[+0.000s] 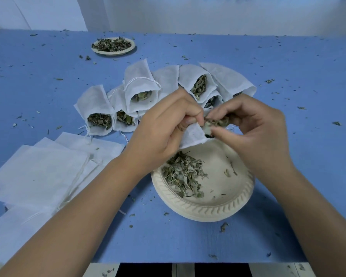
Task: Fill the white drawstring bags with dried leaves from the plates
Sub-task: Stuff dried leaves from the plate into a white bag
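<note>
Now | left hand (168, 124) pinches white fabric drawstring bag (194, 134) at its mouth, over round cream ridged plate (204, 211) | right hand (248, 128) pinches dried green leaves (215, 122) there | risk: mouth sags, leaves spill.

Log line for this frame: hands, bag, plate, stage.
left hand: grips open bag | right hand: pinches leaves at bag mouth | near plate: small leaf pile | stage: filling
</note>
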A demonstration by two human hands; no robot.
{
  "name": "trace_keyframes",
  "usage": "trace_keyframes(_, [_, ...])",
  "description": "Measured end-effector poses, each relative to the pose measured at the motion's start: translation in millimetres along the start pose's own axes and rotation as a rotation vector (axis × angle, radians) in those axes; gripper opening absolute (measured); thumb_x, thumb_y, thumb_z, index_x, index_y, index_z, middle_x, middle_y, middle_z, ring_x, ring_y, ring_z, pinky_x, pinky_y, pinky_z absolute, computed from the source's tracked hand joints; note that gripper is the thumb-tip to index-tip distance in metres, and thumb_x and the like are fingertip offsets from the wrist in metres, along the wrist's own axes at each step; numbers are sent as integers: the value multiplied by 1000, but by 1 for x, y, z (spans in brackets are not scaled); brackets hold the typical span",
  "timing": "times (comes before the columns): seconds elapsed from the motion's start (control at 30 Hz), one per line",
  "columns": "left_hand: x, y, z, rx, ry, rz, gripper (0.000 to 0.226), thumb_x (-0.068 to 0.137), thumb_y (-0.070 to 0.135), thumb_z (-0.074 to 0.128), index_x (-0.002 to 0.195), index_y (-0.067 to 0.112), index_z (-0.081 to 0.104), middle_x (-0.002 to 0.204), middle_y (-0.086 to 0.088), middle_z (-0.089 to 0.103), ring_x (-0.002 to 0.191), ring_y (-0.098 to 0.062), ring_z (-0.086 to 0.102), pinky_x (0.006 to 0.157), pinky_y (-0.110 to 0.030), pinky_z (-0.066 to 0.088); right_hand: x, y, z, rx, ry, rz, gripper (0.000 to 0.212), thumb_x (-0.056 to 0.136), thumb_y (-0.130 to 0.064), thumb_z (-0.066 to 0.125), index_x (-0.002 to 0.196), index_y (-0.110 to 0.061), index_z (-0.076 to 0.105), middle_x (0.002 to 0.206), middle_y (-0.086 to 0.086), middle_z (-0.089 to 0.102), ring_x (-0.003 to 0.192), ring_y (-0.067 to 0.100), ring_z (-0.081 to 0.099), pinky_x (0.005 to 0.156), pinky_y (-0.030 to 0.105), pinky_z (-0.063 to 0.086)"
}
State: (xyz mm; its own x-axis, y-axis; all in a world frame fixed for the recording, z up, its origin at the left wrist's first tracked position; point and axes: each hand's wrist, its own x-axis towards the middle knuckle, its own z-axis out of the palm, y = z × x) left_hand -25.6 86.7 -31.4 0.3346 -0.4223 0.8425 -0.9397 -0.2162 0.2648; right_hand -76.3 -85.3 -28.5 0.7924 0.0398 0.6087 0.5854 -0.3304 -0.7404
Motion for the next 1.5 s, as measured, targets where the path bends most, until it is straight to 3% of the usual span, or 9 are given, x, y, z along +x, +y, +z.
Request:
trace_keyframes(0.1, [-2,-3,2,6,-42,15,24,96,-4,43,83,-6,63,81,-8,53,76,-14,48,70,-20,40,-1,4,3,-250,-74,-101,13,72,3,72,80,-5,67,79,2,69,76,11,65,74,28,54])
trace_keyframes(0.3, [-2,-4,0,36,-49,14,23,95,-5,44,83,-6,63,81,-14,56,76,-17,50,73,-19,40,6,3,-11,27,-275,-31,32,71,-1,76,99,-7,60,107,3,60,103,18,61,84,29,51])
trace_keyframes(0.53, [-3,-2,3,8,-73,29,21,90,-11,45,81,-6,63,76,-17,56,73,-19,50,65,-30,41,-1,1,7,-274,-112,-272,14,77,14,66,72,2,69,76,8,65,72,13,61,68,19,50])
trace_keyframes(0.63, [-2,-1,2,19,-80,39,22,90,-11,44,81,-7,63,77,-16,56,73,-18,50,66,-27,41,-1,5,10,-364,-224,-275,15,77,17,65,71,4,70,73,6,65,72,23,63,65,34,50])
trace_keyframes(0.83, [1,-1,-4,70,45,7,26,96,-6,41,81,-7,62,87,-2,48,80,-3,43,78,-10,35,10,-3,-21,-204,-192,-198,15,82,-16,74,95,-12,67,101,4,66,95,27,57,81,35,43])
trace_keyframes(1.1, [2,0,-6,87,85,-18,28,96,-5,39,81,-8,62,85,-4,49,82,-1,42,79,-9,34,8,3,-28,-303,-432,113,49,64,-43,86,98,-26,53,77,-14,65,70,14,55,71,22,39])
trace_keyframes(1.23, [1,-2,-6,120,97,-55,22,93,-14,42,81,-10,60,77,-14,52,75,-11,46,72,-14,34,11,7,-24,-604,-591,190,37,58,-53,78,76,-42,48,75,-21,57,78,4,49,70,20,36])
trace_keyframes(1.37, [1,-4,-6,157,103,-74,23,90,-16,40,81,-10,60,77,-16,52,73,-14,45,73,-12,34,11,9,-17,-698,-680,120,23,70,-39,81,89,-30,71,88,-12,63,87,10,48,88,27,35])
trace_keyframes(1.5, [1,-2,-4,145,95,-55,23,92,-12,40,81,-10,60,81,-8,49,76,-7,42,74,-10,34,6,4,-9,-428,-714,232,19,79,-17,77,96,-25,76,101,-4,69,99,9,60,94,26,43])
